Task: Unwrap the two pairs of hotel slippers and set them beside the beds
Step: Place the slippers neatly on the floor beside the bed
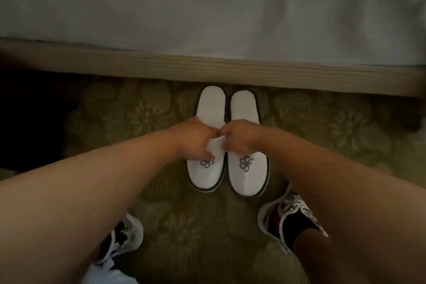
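Two white terry slippers with dark trim (227,145) lie side by side just before the wooden bed frame (207,69); the left hand (193,138) and right hand (242,137) rest on them, fingers pinching the white fabric.

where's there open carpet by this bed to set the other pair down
Bare carpet lies right of the slippers along the bed frame, and likewise left of them. The middle is crowded: both hands, left hand and right hand, and the sneakers.

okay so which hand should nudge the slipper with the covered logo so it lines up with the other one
Left. The left hand already rests on that left slipper, fingers over its logo, while the right hand sits on the right slipper. Both lie on the carpet.
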Available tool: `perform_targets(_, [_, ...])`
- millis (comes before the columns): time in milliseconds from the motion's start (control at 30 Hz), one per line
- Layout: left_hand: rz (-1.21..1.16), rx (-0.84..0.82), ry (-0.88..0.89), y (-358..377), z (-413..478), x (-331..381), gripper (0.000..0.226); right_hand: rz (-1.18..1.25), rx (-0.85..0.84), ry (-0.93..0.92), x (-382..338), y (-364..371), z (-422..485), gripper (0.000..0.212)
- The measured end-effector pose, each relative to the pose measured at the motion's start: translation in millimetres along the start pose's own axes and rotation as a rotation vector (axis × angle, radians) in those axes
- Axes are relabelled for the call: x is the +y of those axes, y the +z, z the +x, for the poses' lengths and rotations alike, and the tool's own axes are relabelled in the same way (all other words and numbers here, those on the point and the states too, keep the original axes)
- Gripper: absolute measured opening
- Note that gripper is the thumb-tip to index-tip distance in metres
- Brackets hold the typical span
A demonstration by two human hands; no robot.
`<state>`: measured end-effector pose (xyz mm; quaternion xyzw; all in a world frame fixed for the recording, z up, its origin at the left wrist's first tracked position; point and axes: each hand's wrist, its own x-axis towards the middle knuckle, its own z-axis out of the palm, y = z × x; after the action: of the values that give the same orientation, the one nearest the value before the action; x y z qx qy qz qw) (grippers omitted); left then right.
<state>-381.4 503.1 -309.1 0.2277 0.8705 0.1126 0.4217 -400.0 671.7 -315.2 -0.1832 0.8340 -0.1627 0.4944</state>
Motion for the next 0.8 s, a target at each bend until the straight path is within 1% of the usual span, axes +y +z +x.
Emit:
perform_targets(67, [-0.065, -0.015, 0.012, 14, 20, -16, 0.056, -0.003, -0.012, -0.008, 15, 7, 20, 0.032])
perform_targets(133, [-0.117, -0.024, 0.007, 28, 35, -28, 0.054, 0.043, -0.010, -0.023, 28, 18, 35, 0.033])
perform_targets(233, [-0.153, -0.046, 0.010, 47, 58, -40, 0.046, 0.120, -0.002, -0.017, 47, 39, 53, 0.029])
perform_targets(300, [-0.150, -0.019, 0.019, 62, 71, -46, 0.039, 0.149, 0.026, -0.008, 58, 52, 66, 0.033])
perform_targets(367, [-0.118, 0.016, 0.016, 76, 82, -50, 0.039, 0.190, 0.075, 0.005, 66, 62, 76, 0.048])
perform_targets(433, [-0.018, 0.030, 0.006, 88, 88, -52, 0.043, 0.261, 0.143, 0.003, 69, 69, 83, 0.068])
perform_targets(533, [0.107, -0.004, -0.042, 98, 96, -51, 0.067, 0.341, 0.182, -0.010, 73, 76, 89, 0.094])
perform_targets(600, [0.127, 0.020, -0.044, 99, 101, -51, 0.069, 0.322, 0.190, 0.007, 77, 78, 91, 0.109])
perform_targets(633, [0.120, 0.034, -0.034, 99, 103, -51, 0.066, 0.294, 0.188, 0.018, 79, 78, 91, 0.113])
perform_targets(700, [0.063, 0.056, -0.005, 97, 106, -50, 0.052, 0.232, 0.172, 0.032, 84, 76, 90, 0.114])
perform_targets(767, [-0.016, 0.079, 0.020, 96, 109, -52, 0.037, 0.197, 0.151, 0.035, 89, 74, 90, 0.108])
perform_targets(800, [-0.043, 0.078, 0.018, 95, 110, -52, 0.033, 0.177, 0.146, 0.028, 91, 73, 91, 0.104])
